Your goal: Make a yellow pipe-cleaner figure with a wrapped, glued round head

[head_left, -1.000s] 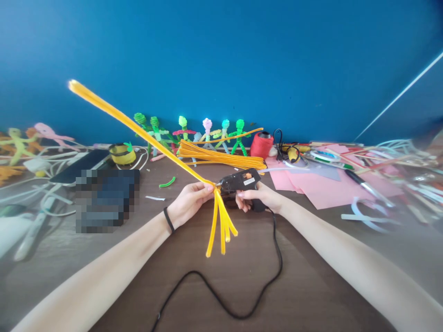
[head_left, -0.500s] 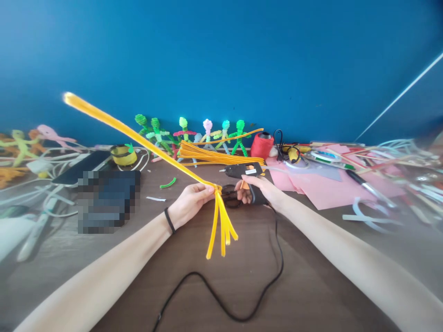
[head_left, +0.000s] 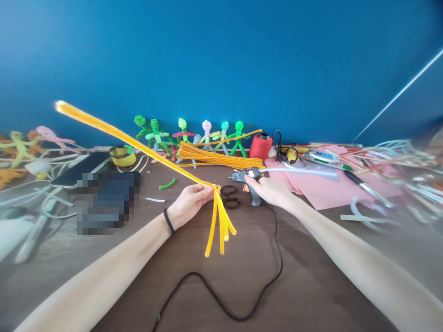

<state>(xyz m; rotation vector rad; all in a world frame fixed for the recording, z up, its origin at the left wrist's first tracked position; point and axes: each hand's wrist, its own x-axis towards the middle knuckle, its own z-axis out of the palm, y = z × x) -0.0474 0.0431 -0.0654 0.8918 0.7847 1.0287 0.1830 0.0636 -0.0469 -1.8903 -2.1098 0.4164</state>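
Note:
My left hand [head_left: 191,201] pinches a bundle of yellow pipe cleaners [head_left: 138,145] near a wrapped knot. The long, tight part of the bundle points up to the far left. Below the knot, several short ends fan out downward. My right hand [head_left: 272,190] is wrapped round the handle of a black hot glue gun [head_left: 255,197], its nozzle pointing left. A clear glue stick [head_left: 301,172] sticks out of the gun's back to the right. Between the two hands lie the black scissor handles [head_left: 230,197], partly hidden by the knot.
Behind lies a stack of orange pipe cleaners [head_left: 218,157], with several pipe-cleaner figures [head_left: 238,138] against the blue wall. A red spool [head_left: 260,146] and pink sheets [head_left: 323,193] are at right. Phones and cables lie left. The gun's black cord [head_left: 238,319] curls across the front.
My right hand has gripped the glue gun and turned it upright, lifting it off the table; its glue stick now shows. My left hand with the bundle has barely moved.

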